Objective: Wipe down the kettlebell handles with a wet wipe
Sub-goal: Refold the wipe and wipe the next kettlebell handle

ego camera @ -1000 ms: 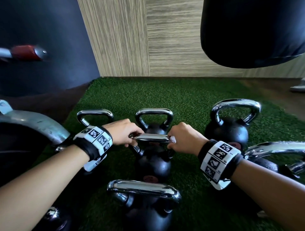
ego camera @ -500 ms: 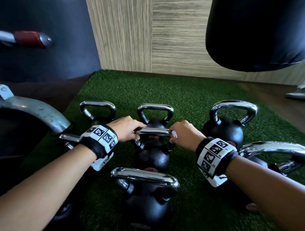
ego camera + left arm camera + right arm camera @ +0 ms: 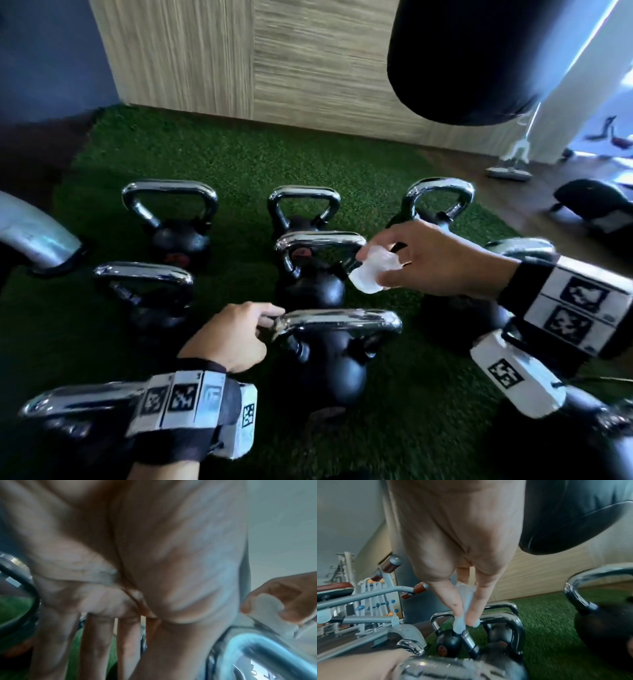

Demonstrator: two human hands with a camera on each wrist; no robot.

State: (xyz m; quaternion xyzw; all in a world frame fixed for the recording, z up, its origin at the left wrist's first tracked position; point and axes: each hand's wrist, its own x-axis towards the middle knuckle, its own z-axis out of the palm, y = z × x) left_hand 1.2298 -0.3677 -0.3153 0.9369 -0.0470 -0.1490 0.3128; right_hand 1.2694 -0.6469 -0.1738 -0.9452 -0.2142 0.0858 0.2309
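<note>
Right hand pinches a crumpled white wet wipe between thumb and fingertips, held just off the right end of the middle kettlebell's handle; contact with the chrome not resolvable. Left hand rests at the left corner of the nearest kettlebell's handle, fingers curled against the bar, likely to steady that bell for the next wipe. Whether they close fully round it: cannot tell.

Kettlebells: black round bodies, bright chrome handles, upright in rows on green artificial turf. Black punching bag hangs above right.
</note>
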